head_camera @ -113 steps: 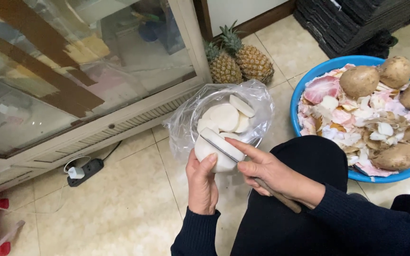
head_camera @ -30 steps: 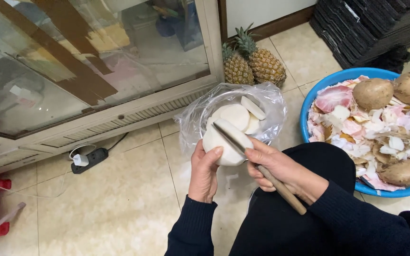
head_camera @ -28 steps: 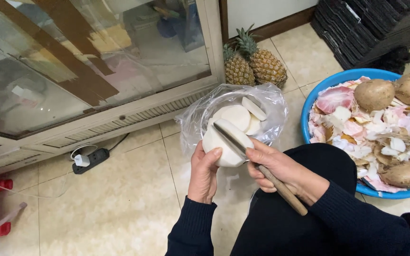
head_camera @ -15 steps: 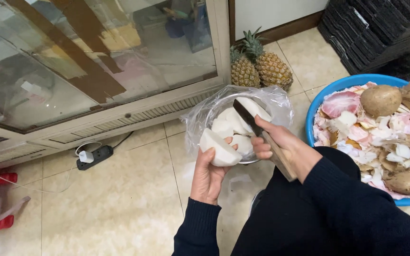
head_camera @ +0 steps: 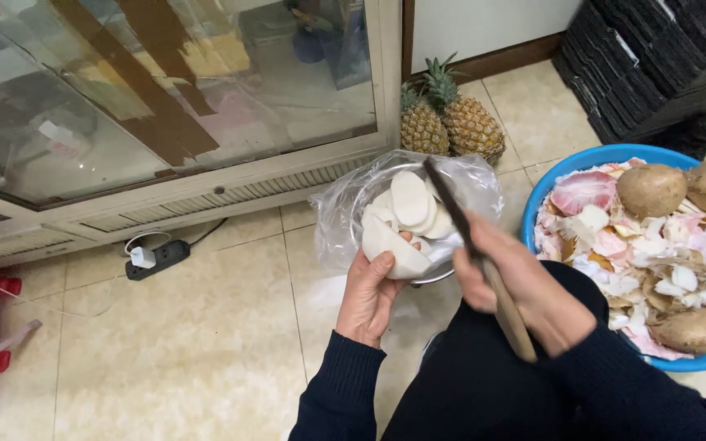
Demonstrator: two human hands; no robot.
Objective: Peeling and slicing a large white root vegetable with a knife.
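Just above the left hand (head_camera: 372,296), a peeled white root piece (head_camera: 391,247) sits cupped in closed fingers over the bag-lined bowl (head_camera: 451,273), so slices drop in. Beside it, the right hand (head_camera: 525,290) stays clenched around a knife (head_camera: 477,253).

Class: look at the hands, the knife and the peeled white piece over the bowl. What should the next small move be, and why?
Probably bring the knife back down onto the white piece for another slice. The left hand holds that piece over the bowl, where cut slices already lie. The right hand grips the handle, and the blade is lifted clear of the piece.
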